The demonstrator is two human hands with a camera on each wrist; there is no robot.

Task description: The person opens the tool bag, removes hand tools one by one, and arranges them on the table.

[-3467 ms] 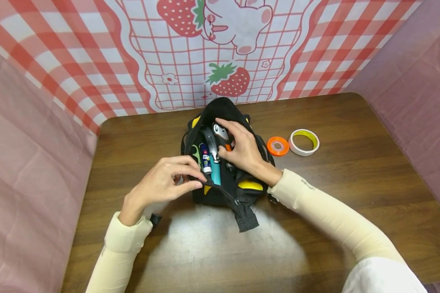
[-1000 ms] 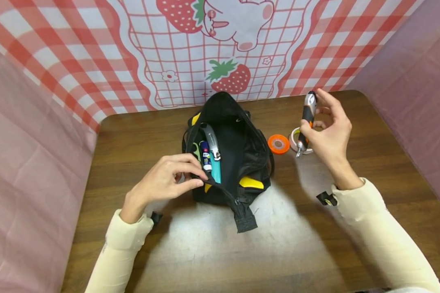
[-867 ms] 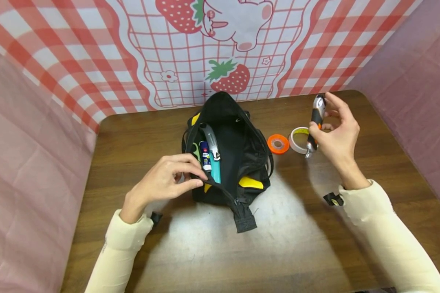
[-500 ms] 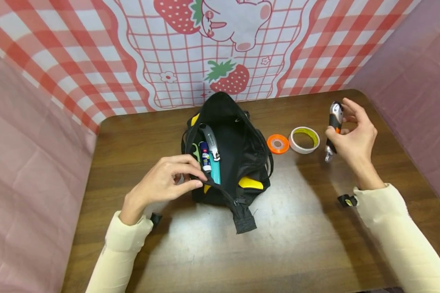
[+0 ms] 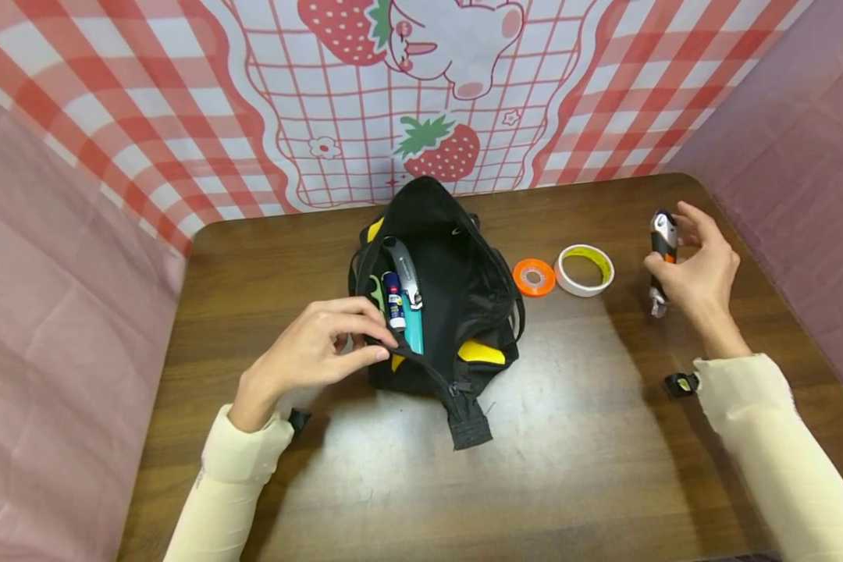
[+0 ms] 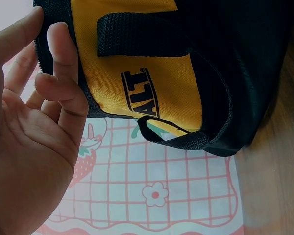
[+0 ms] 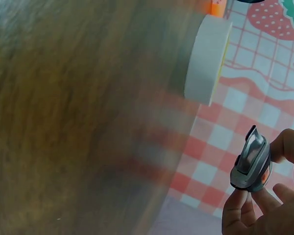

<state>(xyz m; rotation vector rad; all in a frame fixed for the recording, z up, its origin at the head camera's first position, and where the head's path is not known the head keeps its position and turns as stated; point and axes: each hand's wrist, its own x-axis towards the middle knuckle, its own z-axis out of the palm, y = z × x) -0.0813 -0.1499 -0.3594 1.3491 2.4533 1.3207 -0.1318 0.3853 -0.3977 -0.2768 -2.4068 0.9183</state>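
Note:
A black and yellow tool bag (image 5: pixel 481 352) lies with its mouth spread wide at the middle of the table. My left hand (image 5: pixel 323 343) pinches its front left rim between thumb and fingers. Its yellow side panel with black lettering and webbing loops (image 6: pixel 181 39) faces the left wrist view. On the right side of the table, my right hand (image 5: pixel 706 273) holds a black, orange and silver utility knife (image 5: pixel 663 242) between thumb and fingers. The knife's silver end shows in the right wrist view. Whether it touches the tabletop, I cannot tell.
Inside the bag are a glue stick (image 5: pixel 393 300), a grey-handled tool (image 5: pixel 403 269), a teal item (image 5: pixel 413 332) and something light green (image 5: pixel 375 293). An orange tape roll (image 5: pixel 534 277) and a white tape roll (image 5: pixel 585 271) lie between bag and knife.
My right hand took the utility knife out of the bag, carried it right past the tape rolls, and brought it to the right of them. My left hand stays at the rim.

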